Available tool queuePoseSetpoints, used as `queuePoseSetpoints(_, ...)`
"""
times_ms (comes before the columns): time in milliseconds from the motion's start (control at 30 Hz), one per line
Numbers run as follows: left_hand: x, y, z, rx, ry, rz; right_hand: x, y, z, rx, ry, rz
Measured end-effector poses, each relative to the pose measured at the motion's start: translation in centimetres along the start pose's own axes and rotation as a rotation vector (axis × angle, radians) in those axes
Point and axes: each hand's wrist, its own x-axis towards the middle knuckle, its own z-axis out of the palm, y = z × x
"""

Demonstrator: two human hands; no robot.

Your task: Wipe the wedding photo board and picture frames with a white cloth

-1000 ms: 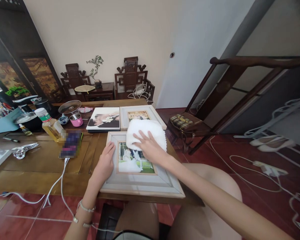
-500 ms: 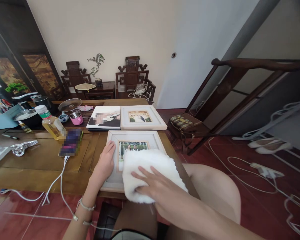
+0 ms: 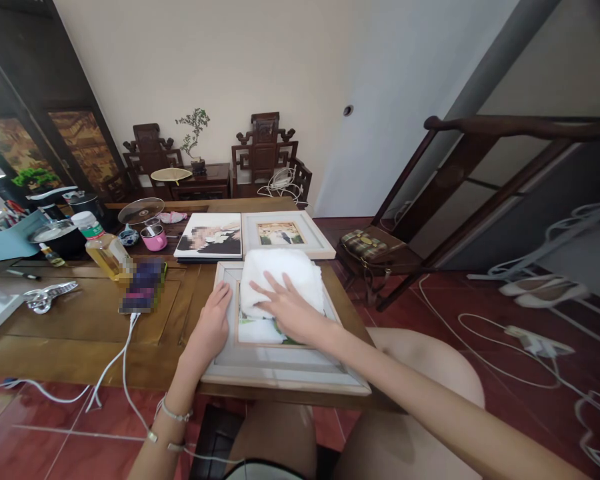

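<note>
On the near right part of the wooden table lies a picture frame (image 3: pixel 280 373) with a pale wooden border. My left hand (image 3: pixel 214 323) holds its left edge, fingers together over the rim; the thumb is hidden. A fluffy white cloth (image 3: pixel 303 267) is folded on the upper part of the frame and covers most of the photo (image 3: pixel 255 330). My right hand (image 3: pixel 287 303) presses on the cloth with its fingers spread. Behind them, a second framed picture (image 3: pixel 325 250) and a photo album or panel (image 3: pixel 220 243) lie side by side.
To the left are a phone (image 3: pixel 145 283) on a white cable, a bottle of yellow liquid (image 3: pixel 107 250), a pink cup (image 3: pixel 154 237) and a clear hair clip (image 3: pixel 50 295). At right stands a dark wooden chair (image 3: pixel 450 177) with a checked bag (image 3: pixel 365 243). Cables (image 3: pixel 490 373) cross the floor.
My right hand has pushed the white cloth up and to the left, away from me, across the picture frame. The frame's lower border now shows. My left hand has stayed put.
</note>
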Motion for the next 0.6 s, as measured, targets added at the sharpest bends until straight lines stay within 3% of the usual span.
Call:
queuePoseSetpoints(200,-0.2,0.4,-0.1,0.016,-0.005,-0.022,-5.5,-5.0,-3.0,0.245,-0.194,-0.118)
queuePoseSetpoints(333,-0.2,0.1,0.1,-0.003,0.019,-0.011,-7.9,-6.8,-5.1,0.33,-0.255,-0.211)
queuePoseSetpoints(467,-0.3,-0.3,0.2,-0.007,0.016,0.006,-6.9,-6.4,-3.7,0.337,-0.208,-0.156)
queuePoseSetpoints(600,-0.3,-0.2,0.2,-0.01,0.022,0.014,-3.6,-3.4,-0.8,0.137,-0.061,-0.014)
